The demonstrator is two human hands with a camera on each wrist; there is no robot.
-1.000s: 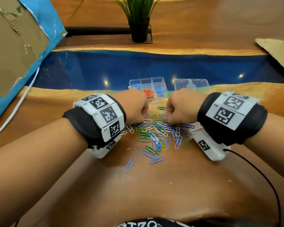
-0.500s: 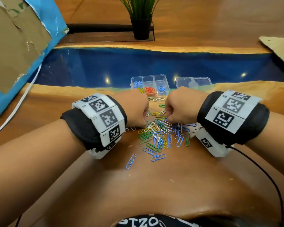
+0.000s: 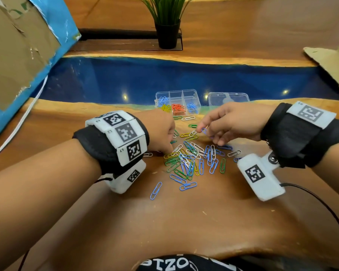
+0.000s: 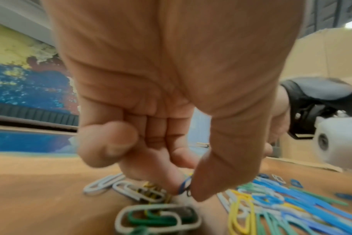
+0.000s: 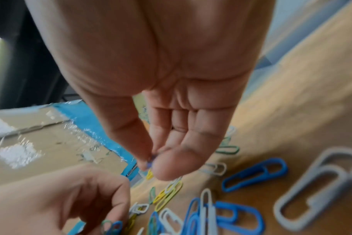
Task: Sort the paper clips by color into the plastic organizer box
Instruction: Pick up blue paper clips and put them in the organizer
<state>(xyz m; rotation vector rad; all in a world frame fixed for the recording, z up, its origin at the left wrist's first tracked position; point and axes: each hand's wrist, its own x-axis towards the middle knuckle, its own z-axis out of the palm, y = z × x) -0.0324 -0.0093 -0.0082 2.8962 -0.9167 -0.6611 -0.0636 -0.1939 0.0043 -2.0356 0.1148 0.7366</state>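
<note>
The loose paper clips point(image 3: 192, 159) lie in a mixed heap on the wooden table point(image 3: 184, 222) in front of me, between my wrists. My right hand point(image 3: 235, 124) is lifted above the heap, thumb and forefinger pinching a blue clip point(image 3: 204, 131). My left hand point(image 3: 160, 132) is down at the heap's left edge, fingers curled, pinching another blue clip point(image 4: 184, 185). The clear organizer box point(image 3: 177, 102) sits just beyond, with blue, yellow and red clips in separate compartments.
</note>
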